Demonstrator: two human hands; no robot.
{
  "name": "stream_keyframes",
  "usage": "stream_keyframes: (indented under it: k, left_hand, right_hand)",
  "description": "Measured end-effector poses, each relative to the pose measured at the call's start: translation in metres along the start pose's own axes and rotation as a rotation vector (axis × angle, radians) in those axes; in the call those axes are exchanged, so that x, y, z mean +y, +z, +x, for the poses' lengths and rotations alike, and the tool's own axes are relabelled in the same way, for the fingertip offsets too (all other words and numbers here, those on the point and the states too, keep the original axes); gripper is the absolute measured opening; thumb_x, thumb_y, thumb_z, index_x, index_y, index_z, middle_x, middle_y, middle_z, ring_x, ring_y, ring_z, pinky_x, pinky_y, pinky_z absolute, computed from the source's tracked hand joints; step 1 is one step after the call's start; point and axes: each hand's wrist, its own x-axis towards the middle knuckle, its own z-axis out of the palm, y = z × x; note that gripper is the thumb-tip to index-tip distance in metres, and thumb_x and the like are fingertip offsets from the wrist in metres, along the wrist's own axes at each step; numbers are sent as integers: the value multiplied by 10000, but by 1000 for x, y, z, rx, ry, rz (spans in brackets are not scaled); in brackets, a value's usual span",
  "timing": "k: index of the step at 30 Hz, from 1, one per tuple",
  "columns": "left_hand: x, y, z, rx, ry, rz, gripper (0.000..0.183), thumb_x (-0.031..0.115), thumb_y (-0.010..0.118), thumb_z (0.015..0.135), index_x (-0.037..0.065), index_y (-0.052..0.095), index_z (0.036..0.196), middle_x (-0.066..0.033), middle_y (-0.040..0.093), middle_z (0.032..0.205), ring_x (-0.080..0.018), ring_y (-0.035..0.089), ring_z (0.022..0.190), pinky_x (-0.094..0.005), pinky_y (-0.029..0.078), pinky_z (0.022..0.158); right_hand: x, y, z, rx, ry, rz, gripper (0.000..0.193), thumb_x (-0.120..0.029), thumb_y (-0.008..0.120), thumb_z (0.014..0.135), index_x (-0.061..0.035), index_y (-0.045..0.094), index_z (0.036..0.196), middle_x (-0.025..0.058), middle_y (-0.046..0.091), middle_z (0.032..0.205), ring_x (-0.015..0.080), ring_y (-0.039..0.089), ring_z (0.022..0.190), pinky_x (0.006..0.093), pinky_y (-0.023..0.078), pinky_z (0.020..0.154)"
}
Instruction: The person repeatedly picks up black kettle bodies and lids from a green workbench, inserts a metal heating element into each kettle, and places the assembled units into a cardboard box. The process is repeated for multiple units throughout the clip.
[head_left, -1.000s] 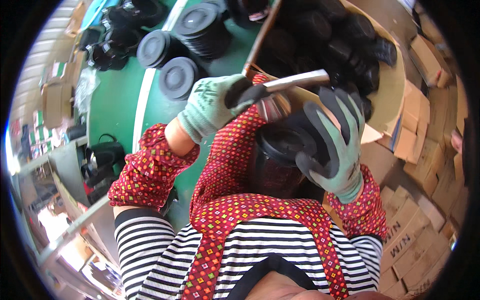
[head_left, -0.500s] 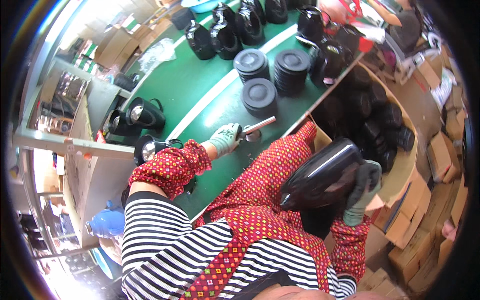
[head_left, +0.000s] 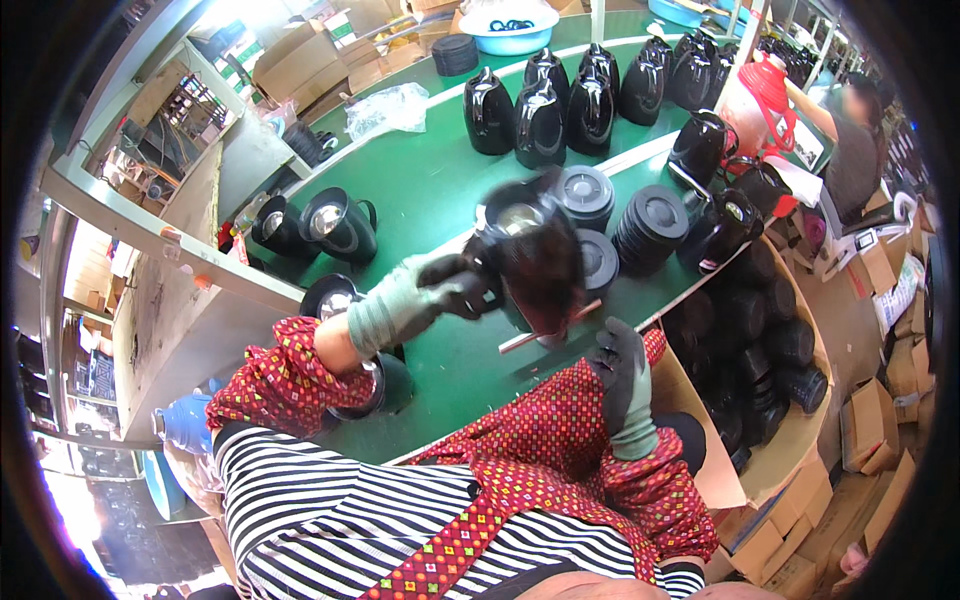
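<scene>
My left hand (head_left: 455, 287) is closed on a glossy black thermos jug (head_left: 545, 265), held up over the green table and blurred by motion. Its silvery inside shows at the top. Below the jug lies a metal rod-like tool (head_left: 518, 343), partly covered by it. My right hand (head_left: 622, 375), in a grey-green glove with dark fingers, is near the table's front edge above my lap, its fingers apart and holding nothing. Stacks of black round lids (head_left: 652, 215) stand just beyond the jug. More open black jugs (head_left: 338, 222) lie tilted on the left.
Several upright black jugs (head_left: 540, 122) stand at the far side of the green table (head_left: 430, 190). A cardboard box (head_left: 812, 400) of black round parts is at my right. A red-and-pink jug (head_left: 760, 95) and a co-worker (head_left: 853, 150) are at the far right; a blue basin (head_left: 510, 38) is behind.
The black jug has gone from my right hand at my lap to my left hand above the table. My left hand has let go of the metal tool. The view has shifted.
</scene>
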Motion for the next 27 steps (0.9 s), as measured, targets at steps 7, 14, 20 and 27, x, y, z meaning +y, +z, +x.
stream_keyframes:
  k: [7,14,20,27]
  left_hand:
    - [-68,-118,157,442,16,28,211,233,699,1045,56,678,1159,-24,642,958,-163,661,893,-384,624,852]
    - [-146,-189,248,670,50,421,586,555,701,972,22,720,1217,-190,773,1022,-325,743,969,-435,568,875]
    - [-40,-184,131,624,-245,1393,962,701,730,842,76,505,1538,-224,464,1580,-421,451,1464,-536,390,1197]
    - [-22,-246,15,336,-863,1786,806,665,856,704,139,741,1304,-168,621,1415,-357,590,1322,-520,453,1120]
  right_hand:
    - [40,-2,-6,-31,-412,-424,459,21,651,946,39,582,1400,151,670,1257,242,665,1182,348,505,1051]
    - [31,-1,-11,-65,-472,-620,354,-67,666,990,30,650,1330,152,682,1200,260,684,1078,363,548,950]
    - [30,-2,-13,-113,-578,-815,329,-79,680,983,26,674,1295,172,693,1203,279,692,1036,360,561,900]
    - [34,5,-14,-108,-615,-838,332,-78,695,973,16,678,1292,160,692,1179,276,692,979,369,562,867]
